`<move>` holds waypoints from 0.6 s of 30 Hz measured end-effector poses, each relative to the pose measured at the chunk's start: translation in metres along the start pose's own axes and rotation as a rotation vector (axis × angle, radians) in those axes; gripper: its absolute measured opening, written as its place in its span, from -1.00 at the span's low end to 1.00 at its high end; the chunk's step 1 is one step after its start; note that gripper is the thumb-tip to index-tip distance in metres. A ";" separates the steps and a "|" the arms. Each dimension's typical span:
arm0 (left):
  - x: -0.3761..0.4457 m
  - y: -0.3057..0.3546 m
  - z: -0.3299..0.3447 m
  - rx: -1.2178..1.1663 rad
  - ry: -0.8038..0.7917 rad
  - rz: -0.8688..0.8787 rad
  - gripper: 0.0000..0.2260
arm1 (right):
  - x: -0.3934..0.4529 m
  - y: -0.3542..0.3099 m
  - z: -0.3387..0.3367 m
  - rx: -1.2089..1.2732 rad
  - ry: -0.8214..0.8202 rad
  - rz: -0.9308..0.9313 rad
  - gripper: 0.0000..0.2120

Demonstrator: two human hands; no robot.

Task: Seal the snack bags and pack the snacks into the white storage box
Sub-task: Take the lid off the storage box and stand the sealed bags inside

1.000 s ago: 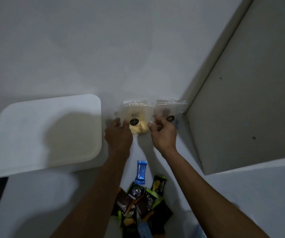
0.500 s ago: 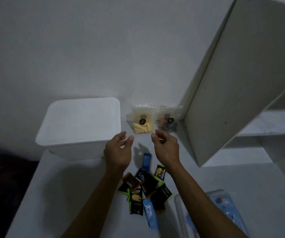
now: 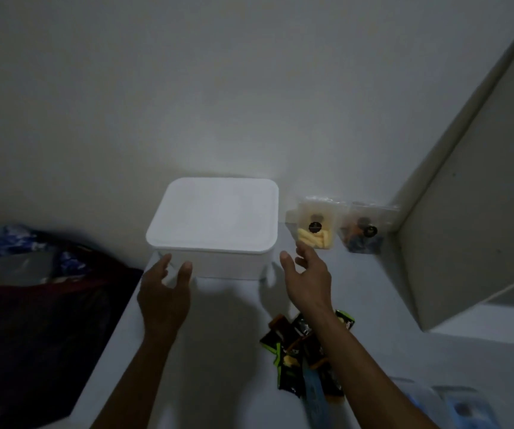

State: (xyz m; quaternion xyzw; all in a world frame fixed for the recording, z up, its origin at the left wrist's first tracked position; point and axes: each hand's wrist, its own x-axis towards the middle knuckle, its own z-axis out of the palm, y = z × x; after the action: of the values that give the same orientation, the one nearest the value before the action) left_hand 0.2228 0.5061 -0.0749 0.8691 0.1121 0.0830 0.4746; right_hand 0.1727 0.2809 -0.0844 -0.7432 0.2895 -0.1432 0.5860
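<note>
While both of my arms are stretching forward over the white tabletop (image 3: 218, 351), my left hand (image 3: 164, 297) is hovering with its fingers spread wide and empty, the fingertips sitting just short of the near left corner of the white storage box (image 3: 215, 218). I cannot tell whether they are touching its front wall. My right hand (image 3: 308, 278) is reaching out the same way — fingers loosely splayed, palm turned inward, gripping nothing — just beside the box's near right corner.

The box is standing against the wall (image 3: 218, 88) with its white lid (image 3: 218, 209) lying flat on top, closed. Just to the right of it, two clear snack bags are leaning upright against the wall: the nearer one, the bag of yellow snacks (image 3: 314, 227), is showing a round dark sticker on its front, and my right fingertips are overlapping its lower edge in this view. Beside that, the bag of dark and orange snacks (image 3: 362, 230) is sitting in the corner, next to a tall pale panel (image 3: 472, 212).

Under my right forearm, a pile of small dark snack packets (image 3: 293, 345) with green edges is lying on the tabletop, with a blue packet (image 3: 313, 394) among them — its print is too blurred to read. Off the table's left edge, a dark heap of bags (image 3: 32, 305) is lying in shadow.
</note>
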 end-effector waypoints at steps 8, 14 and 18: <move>0.154 -0.034 0.018 0.141 -0.120 0.032 -0.39 | 0.062 -0.018 0.083 -0.054 0.072 0.047 -0.39; 0.176 -0.049 0.031 0.065 -0.206 0.031 -0.27 | 0.081 -0.004 0.095 -0.090 0.111 0.079 -0.32; 0.191 -0.063 0.044 0.022 -0.215 0.026 -0.23 | 0.085 0.004 0.115 -0.106 0.186 0.086 -0.34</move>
State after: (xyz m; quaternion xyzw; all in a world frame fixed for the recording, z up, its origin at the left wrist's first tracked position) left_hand 0.4103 0.5556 -0.1441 0.8795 0.0499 -0.0060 0.4732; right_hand 0.3023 0.3197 -0.1301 -0.7434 0.3814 -0.1708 0.5222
